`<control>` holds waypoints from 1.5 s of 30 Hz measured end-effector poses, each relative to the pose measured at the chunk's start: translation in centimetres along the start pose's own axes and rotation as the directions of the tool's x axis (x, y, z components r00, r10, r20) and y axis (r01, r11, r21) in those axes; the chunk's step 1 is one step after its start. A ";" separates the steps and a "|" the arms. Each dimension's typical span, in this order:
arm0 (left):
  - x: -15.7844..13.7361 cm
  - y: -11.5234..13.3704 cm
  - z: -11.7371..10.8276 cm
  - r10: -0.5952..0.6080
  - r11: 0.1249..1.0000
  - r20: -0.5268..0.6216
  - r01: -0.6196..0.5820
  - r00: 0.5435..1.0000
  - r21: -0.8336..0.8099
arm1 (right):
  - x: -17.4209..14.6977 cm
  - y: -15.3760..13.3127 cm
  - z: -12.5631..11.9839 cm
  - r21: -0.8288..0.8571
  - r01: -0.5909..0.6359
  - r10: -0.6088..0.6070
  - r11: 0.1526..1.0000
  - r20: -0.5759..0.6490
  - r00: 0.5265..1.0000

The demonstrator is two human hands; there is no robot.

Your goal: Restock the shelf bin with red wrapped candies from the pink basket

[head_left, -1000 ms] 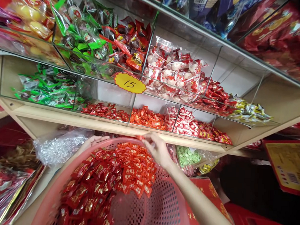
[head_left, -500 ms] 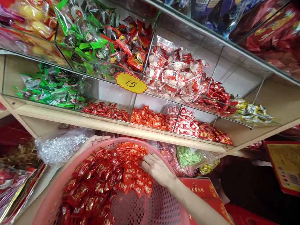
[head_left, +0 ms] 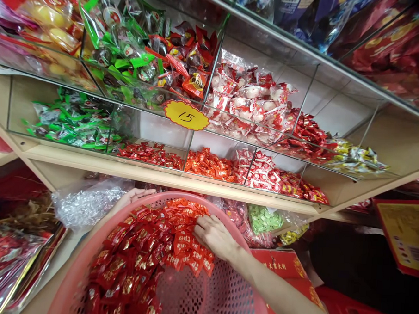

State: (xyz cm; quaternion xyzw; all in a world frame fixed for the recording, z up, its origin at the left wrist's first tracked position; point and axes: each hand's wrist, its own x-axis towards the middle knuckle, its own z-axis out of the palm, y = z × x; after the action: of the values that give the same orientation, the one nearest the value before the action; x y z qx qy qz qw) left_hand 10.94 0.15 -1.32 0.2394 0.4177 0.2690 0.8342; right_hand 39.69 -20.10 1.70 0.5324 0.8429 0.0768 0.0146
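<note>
A round pink plastic basket (head_left: 220, 291) with a perforated wall fills the lower middle of the view, tilted towards me. Dark red wrapped candies (head_left: 132, 251) are heaped along its left side, and brighter orange-red wrapped candies (head_left: 185, 234) lie at the far side. My left arm runs along the outside of the basket, and my left hand (head_left: 136, 198) holds it at the far left rim, partly hidden behind it. Inside, my right hand (head_left: 215, 236) has its fingers curled down into the orange-red candies; the fingertips are hidden among them.
Just beyond the basket, a wooden shelf (head_left: 160, 180) has glass-divided bins of wrapped candies, with a yellow price tag (head_left: 186, 115) marked 15. A clear plastic bag (head_left: 89, 205) sits left below. Red boxes (head_left: 284, 271) stand to the right.
The view has shifted slightly, so the shelves appear a little further right. My right hand has moved slightly left over the orange-red candies. My left hand stays at the rim.
</note>
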 end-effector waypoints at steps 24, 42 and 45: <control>-2.9 0.6 4.0 0.004 1.000 -0.099 -0.005 0.995 -0.007 | 9.6 8.7 -8.4 0.370 -0.449 0.542 0.813 -0.198 0.817; -3.2 0.8 4.4 -0.017 1.000 -0.112 0.017 0.994 -0.007 | 17.6 8.4 -10.2 0.268 -0.705 0.671 0.657 0.220 0.708; -3.2 0.9 4.6 -0.015 1.000 -0.113 0.014 0.994 -0.004 | 17.8 8.1 -10.4 0.253 -0.714 0.678 0.653 0.223 0.700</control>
State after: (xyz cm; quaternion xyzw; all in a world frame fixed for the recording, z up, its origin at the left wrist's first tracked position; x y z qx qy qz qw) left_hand 12.88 -2.05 3.47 0.2197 0.4654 0.2766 0.8116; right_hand 38.17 -1.87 14.13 0.8129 0.5724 -0.0906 -0.0567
